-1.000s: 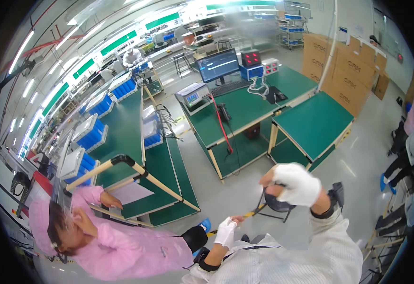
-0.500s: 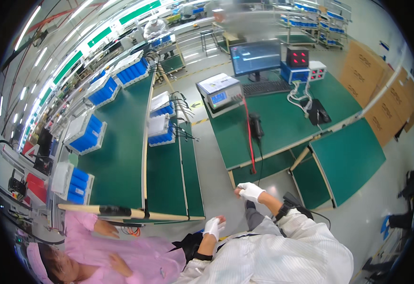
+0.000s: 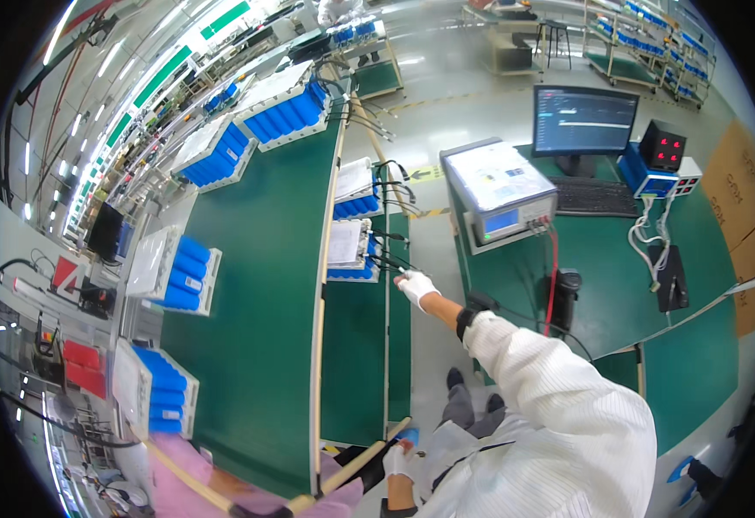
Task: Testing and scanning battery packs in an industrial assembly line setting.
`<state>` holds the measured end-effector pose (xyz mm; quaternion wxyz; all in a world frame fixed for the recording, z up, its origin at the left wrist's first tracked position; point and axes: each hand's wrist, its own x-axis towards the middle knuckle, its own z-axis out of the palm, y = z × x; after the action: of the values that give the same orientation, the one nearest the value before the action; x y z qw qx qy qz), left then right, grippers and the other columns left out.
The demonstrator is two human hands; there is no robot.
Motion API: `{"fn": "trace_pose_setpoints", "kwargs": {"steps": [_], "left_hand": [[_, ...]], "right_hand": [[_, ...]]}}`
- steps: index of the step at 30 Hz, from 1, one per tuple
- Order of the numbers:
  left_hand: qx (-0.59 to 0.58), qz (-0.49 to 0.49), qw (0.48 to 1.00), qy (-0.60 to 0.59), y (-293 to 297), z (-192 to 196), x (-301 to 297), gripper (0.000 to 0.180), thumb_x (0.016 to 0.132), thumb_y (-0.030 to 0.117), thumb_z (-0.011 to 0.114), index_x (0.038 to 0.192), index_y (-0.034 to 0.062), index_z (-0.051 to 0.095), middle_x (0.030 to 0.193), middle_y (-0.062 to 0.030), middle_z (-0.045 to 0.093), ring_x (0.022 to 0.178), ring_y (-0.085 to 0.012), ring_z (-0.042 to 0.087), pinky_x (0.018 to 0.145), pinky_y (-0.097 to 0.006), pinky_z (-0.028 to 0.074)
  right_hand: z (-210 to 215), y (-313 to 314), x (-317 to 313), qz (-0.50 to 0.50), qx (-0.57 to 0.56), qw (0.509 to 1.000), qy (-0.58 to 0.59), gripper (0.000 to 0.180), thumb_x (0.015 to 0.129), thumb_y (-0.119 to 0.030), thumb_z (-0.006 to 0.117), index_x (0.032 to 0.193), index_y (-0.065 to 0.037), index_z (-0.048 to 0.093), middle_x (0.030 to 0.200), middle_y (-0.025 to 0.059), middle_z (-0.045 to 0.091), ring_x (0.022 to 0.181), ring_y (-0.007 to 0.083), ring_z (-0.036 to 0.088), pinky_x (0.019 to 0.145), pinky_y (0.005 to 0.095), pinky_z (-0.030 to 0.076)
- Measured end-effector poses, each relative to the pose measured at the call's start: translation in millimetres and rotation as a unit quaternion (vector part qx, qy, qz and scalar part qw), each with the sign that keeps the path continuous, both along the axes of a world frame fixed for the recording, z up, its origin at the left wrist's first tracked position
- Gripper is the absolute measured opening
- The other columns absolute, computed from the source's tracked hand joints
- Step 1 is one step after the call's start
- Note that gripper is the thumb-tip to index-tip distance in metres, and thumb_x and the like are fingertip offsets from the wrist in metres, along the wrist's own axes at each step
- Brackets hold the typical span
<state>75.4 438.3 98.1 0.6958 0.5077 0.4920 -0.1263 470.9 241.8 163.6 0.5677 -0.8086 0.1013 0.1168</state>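
Note:
My right hand point(image 3: 416, 287), in a white glove with bare fingertips, reaches forward to the lower shelf. Its fingers close at the end of a black cable point(image 3: 388, 260) that comes from a blue battery pack point(image 3: 352, 274) with a white top and papers on it. A second such pack point(image 3: 357, 205) with black leads sits just behind. Low down near my body, my left hand point(image 3: 399, 466), gloved the same way, has its fingers curled. A small blue thing shows beside those fingers; whether they hold anything is hidden.
Several blue battery packs point(image 3: 189, 274) line the green bench point(image 3: 256, 259) at left. On the right-hand table stand a meter point(image 3: 503, 194), a monitor point(image 3: 585, 119), a keyboard point(image 3: 598, 197) and a black handheld device point(image 3: 565, 298). A person's pink sleeve point(image 3: 179, 483) is at lower left.
My view has shifted toward the benches. My right arm has stretched forward to the cables by the shelf packs. My left hand stays low. The person in pink now shows less.

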Motion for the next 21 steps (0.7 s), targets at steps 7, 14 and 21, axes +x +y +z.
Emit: {"fn": "trace_pose_setpoints", "kwargs": {"steps": [7,14,21], "left_hand": [[0.094,-0.079,0.992,-0.001,18,1,75,0.028,0.089,0.008,0.039,0.103,-0.0062,0.058,0.105,-0.0175,0.062,0.102,-0.0268,0.061,0.089,-0.036,0.049],[0.071,-0.021,0.997,-0.027,46,-5,128,0.023,0.088,0.012,0.044,0.101,0.0019,0.060,0.098,-0.0124,0.063,0.091,-0.0243,0.062,0.071,-0.034,0.050],[0.175,0.004,0.978,-0.116,54,25,253,0.017,0.088,0.013,0.047,0.095,0.0078,0.062,0.087,-0.0023,0.060,0.075,-0.0135,0.057,0.063,-0.027,0.044]], "right_hand": [[-34,87,166,-0.060,-0.146,0.980,0.125,0.056,0.078,-0.054,0.062,0.112,-0.009,0.064,0.118,0.0141,0.062,0.112,0.0355,0.055,0.091,0.0449,0.043],[-106,116,224,-0.052,0.001,0.988,0.146,0.058,0.072,-0.043,0.073,0.113,-0.003,0.061,0.111,0.0181,0.064,0.102,0.0337,0.062,0.085,0.0404,0.050],[-109,149,114,-0.197,0.059,0.969,0.134,0.049,0.074,-0.029,0.071,0.116,-0.007,0.056,0.111,0.0193,0.063,0.104,0.0353,0.060,0.088,0.0394,0.048]]}}
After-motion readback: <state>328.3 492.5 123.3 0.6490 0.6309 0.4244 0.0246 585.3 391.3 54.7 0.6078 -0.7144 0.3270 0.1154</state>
